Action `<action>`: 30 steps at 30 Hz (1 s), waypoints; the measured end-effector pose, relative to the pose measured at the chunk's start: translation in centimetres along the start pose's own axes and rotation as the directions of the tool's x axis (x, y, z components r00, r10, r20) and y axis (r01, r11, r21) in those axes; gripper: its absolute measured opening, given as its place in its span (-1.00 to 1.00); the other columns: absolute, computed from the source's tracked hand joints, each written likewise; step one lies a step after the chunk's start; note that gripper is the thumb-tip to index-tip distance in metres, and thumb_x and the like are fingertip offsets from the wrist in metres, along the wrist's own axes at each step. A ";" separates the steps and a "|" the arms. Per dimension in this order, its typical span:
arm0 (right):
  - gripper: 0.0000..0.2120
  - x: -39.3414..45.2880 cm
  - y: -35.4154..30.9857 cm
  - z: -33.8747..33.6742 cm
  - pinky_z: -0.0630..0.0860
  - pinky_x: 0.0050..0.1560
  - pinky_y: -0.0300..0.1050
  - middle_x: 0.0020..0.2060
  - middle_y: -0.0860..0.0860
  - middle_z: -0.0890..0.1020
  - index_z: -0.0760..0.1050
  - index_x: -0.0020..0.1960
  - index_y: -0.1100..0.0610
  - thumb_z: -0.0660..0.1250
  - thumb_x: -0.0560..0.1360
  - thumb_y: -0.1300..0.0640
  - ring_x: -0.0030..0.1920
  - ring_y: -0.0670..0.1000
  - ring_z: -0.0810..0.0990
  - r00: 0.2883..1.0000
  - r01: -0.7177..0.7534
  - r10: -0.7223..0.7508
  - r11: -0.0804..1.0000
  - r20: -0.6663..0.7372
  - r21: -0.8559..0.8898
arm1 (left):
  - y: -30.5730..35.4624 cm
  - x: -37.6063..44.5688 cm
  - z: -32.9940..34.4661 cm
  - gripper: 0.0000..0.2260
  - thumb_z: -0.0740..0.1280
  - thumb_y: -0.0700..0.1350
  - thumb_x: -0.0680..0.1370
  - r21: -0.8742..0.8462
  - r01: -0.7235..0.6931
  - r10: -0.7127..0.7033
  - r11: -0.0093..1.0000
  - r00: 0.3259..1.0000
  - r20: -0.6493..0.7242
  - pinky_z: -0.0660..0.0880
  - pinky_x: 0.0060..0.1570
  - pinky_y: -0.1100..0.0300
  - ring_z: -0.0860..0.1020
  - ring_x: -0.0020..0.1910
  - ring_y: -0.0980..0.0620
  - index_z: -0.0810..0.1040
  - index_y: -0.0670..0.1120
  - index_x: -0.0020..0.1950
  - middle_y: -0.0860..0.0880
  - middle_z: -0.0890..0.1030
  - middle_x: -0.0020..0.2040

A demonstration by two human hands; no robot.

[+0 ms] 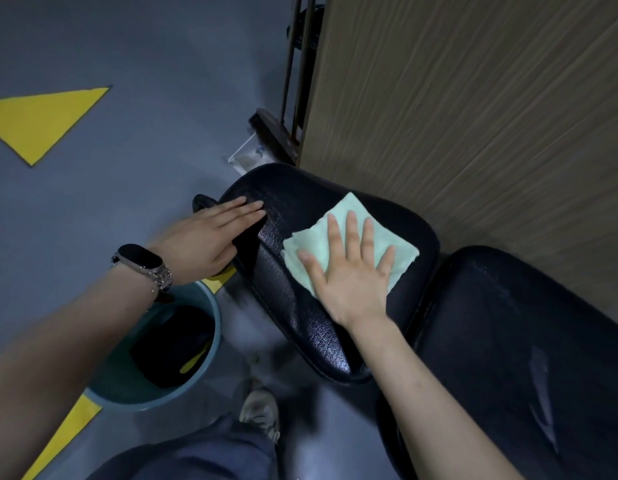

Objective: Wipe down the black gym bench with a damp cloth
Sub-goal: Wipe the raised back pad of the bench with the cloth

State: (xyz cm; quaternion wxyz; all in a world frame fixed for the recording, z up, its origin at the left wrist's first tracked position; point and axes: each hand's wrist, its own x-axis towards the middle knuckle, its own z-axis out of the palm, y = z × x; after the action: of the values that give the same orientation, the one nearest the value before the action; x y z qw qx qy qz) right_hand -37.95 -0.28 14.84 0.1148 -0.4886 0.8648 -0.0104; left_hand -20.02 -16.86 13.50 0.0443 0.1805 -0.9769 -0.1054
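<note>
The black gym bench has a seat pad (300, 306) at centre and a longer back pad (508, 341) to its right. A pale green cloth (352, 216) lies flat on the seat pad. My right hand (349, 271) presses on the cloth with fingers spread and straight. My left hand (210, 237), with a watch on its wrist, rests flat on the seat pad's left edge, fingers straight and together.
A blue-grey bucket (210, 306) with dark contents stands on the grey floor under my left wrist. A wood-grain wall (473, 116) runs close behind the bench. A metal rack base (273, 133) stands beyond the seat. My knee and shoe (259, 410) are at the bottom.
</note>
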 end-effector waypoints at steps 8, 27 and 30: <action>-0.32 -5.6 -1.8 3.0 0.17 0.31 0.44 0.51 0.13 0.22 0.23 0.51 0.07 -0.06 0.55 -0.31 0.50 0.24 0.15 0.987 0.083 -0.094 0.993 -0.131 -0.087 | -1.1 -1.1 -0.7 -0.40 -0.08 0.00 0.46 -0.005 0.060 -0.060 0.998 0.998 0.028 0.17 0.39 0.03 0.21 0.46 -0.03 0.24 -0.11 0.49 -0.02 0.25 0.47; -0.27 0.8 -1.2 0.4 -0.23 0.43 0.32 0.54 -0.08 -0.24 -0.23 0.55 -0.14 -0.15 0.48 -0.42 0.52 0.03 -0.33 0.992 0.125 -0.125 0.991 0.004 -0.039 | -0.4 -1.8 -1.6 -0.42 0.00 -0.07 0.48 -0.132 0.204 -0.202 0.970 0.979 0.028 0.06 0.21 0.39 0.24 0.44 0.04 0.12 -0.02 0.52 0.07 0.17 0.51; -0.29 3.4 -1.0 -0.4 -0.24 0.43 0.32 0.55 -0.07 -0.23 -0.21 0.55 -0.13 -0.10 0.52 -0.39 0.52 0.02 -0.32 0.994 0.105 -0.105 0.994 0.022 -0.013 | -0.3 -1.7 -1.7 -0.49 0.11 -0.19 0.58 -0.134 0.235 -0.233 0.963 0.972 0.030 0.09 0.13 0.40 0.24 0.43 0.04 0.10 0.00 0.53 0.08 0.15 0.52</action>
State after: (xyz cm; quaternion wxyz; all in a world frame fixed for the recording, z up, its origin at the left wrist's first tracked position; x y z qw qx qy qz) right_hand -38.89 -3.67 14.77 0.1198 -0.5342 0.8368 -0.0052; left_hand -18.14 -16.82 14.98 0.0369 0.2906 -0.9394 -0.1779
